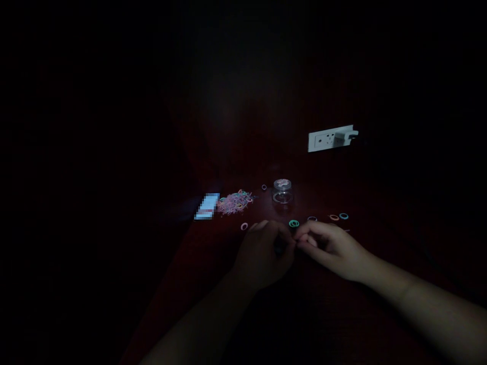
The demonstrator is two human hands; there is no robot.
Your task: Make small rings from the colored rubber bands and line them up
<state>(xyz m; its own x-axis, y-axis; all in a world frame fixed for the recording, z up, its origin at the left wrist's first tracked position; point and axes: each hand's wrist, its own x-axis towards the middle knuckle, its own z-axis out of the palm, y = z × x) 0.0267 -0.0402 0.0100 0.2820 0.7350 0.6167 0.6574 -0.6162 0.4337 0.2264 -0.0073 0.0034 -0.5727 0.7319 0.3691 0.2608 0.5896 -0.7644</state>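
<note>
My left hand point(264, 253) and my right hand point(335, 251) meet fingertip to fingertip above a dark red table. Both are closed in a pinch, and whatever lies between the fingertips is too small and dark to make out. Just beyond them are green rings point(293, 223), which look like small hair ties. A pale ring point(312, 219) lies partly behind my right hand, with an orange ring point(334, 217) and a blue-green ring point(344, 216) farther right. Near my left knuckles is a pink ring point(244, 226).
A clear jar point(282, 195) with a lid stands behind the hands. To its left are a small purple ring point(264, 187), a heap of pink and purple bands or strips point(236, 203), and a lit, blurred screen point(207, 206). A wall socket point(330, 138) holds a plug. The surroundings are very dark.
</note>
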